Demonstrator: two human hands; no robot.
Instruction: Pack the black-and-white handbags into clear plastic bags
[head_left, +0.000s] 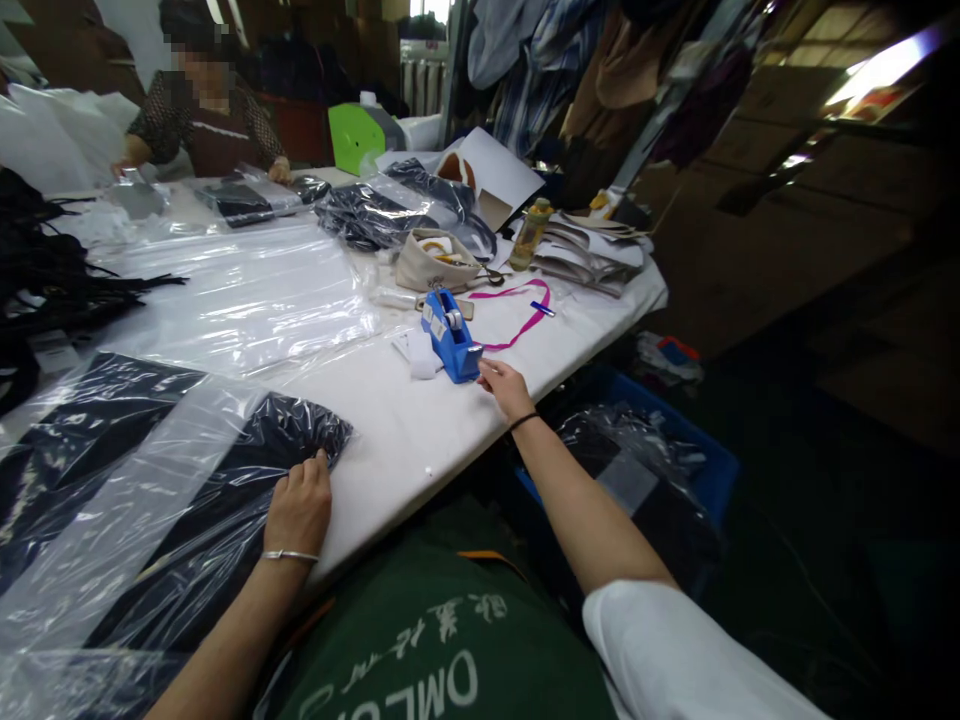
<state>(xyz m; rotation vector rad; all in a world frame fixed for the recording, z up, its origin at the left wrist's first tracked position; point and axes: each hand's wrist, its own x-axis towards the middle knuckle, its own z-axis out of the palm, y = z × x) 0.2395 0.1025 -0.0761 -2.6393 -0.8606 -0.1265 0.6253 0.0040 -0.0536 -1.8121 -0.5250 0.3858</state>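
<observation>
Currently the right grip is at the front end of the blue tape dispenser, thumb and index fingertips pressed together just beside its cutter. Left grip has fingers bent and drawn together on the near end of the clear-bagged dark fabric, which spreads out to its left along the counter. Too small to tell whether tape sits in the right pinch, or whether the left pinches film or only presses it.

Around right grip: white paper slips on the dispenser's far-left side; magenta ribbon looping beyond, small blue tool lying across it. Further past: beige pouch, bottle standing to its right. Below and right of the grip, off the counter edge: blue bin holding bagged dark items.

Beyond left grip: flat clear plastic sheets, then black fringed pile further left. Co-worker at the far side, hands near another bagged item. Green machine to that person's side.
</observation>
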